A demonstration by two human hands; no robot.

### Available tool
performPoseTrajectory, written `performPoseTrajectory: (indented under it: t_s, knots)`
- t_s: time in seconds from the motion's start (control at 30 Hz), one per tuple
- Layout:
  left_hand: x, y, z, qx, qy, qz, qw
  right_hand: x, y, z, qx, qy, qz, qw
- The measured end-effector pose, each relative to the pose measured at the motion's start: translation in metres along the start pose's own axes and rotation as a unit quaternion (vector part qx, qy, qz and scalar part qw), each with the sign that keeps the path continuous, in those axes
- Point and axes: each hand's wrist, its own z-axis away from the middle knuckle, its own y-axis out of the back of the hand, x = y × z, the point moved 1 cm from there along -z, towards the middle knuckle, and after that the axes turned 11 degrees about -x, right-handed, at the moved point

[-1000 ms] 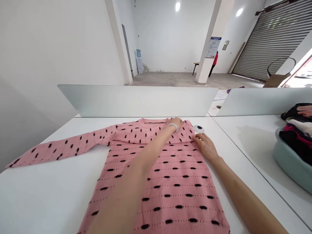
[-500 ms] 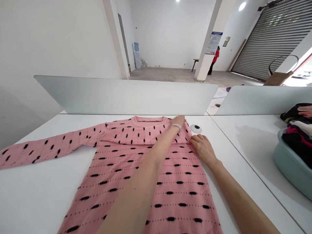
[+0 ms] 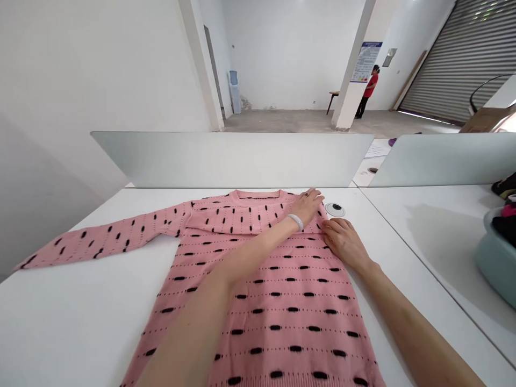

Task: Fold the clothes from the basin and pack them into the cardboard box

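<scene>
A pink knitted sweater [image 3: 278,279] with black dashes lies flat on the white table [image 3: 80,317]. One sleeve [image 3: 121,234] stretches out to the left, while the other is folded across the chest below the collar. My left hand [image 3: 308,207], with a white band at the wrist, rests on the right shoulder of the sweater, its fingers stretched out over the fabric. At the right edge, by the end of the folded sleeve, my right hand [image 3: 344,239] has its fingers closed on the sweater's side; the fingertips are partly hidden.
A frosted partition [image 3: 242,161] runs along the table's back edge. Beside my hands is a round cable grommet [image 3: 335,209]. A blue-green basin [image 3: 495,263] of clothes stands at the right. Far back, a person in red [image 3: 371,88] stands by a pillar.
My left hand has shifted slightly toward me on the shoulder, and its fingers have spread out. My right hand stays at the sweater's edge. The camera view has turned a little left.
</scene>
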Motion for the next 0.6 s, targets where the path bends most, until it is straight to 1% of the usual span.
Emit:
performPoseTrajectory:
  t_s: [0.03, 0.1, 0.17, 0.23, 0.3, 0.37, 0.47, 0.53, 0.6]
  knots:
    - [0.0, 0.003, 0.013, -0.011, -0.015, -0.011, 1.0, 0.0, -0.001, 0.0, 0.003, 0.005, -0.002, 1.0]
    - [-0.004, 0.008, 0.041, -0.047, -0.007, -0.002, 0.999, 0.001, -0.003, 0.001, 0.001, 0.011, -0.01, 1.0]
    - [-0.012, 0.013, 0.07, -0.101, 0.031, 0.024, 0.994, 0.002, -0.005, 0.001, -0.005, 0.011, -0.021, 1.0]
    - [-0.021, 0.015, 0.096, -0.16, 0.087, 0.053, 0.982, 0.002, -0.006, 0.001, -0.01, 0.009, -0.031, 0.999]
    - [-0.027, 0.014, 0.114, -0.19, 0.137, 0.07, 0.97, 0.002, -0.006, 0.001, -0.013, 0.008, -0.04, 0.999]
    - [-0.029, 0.011, 0.125, -0.188, 0.162, 0.076, 0.966, 0.002, -0.006, 0.001, -0.014, 0.011, -0.049, 0.999]
    - [-0.026, 0.009, 0.128, -0.176, 0.162, 0.082, 0.968, 0.003, -0.007, 0.002, -0.012, 0.009, -0.06, 0.998]
    - [-0.025, 0.012, 0.131, -0.175, 0.156, 0.098, 0.967, 0.004, -0.008, 0.004, -0.011, 0.007, -0.063, 0.998]
    - [-0.03, 0.021, 0.14, -0.154, 0.158, 0.123, 0.967, 0.005, -0.01, 0.005, -0.01, 0.007, -0.066, 0.998]
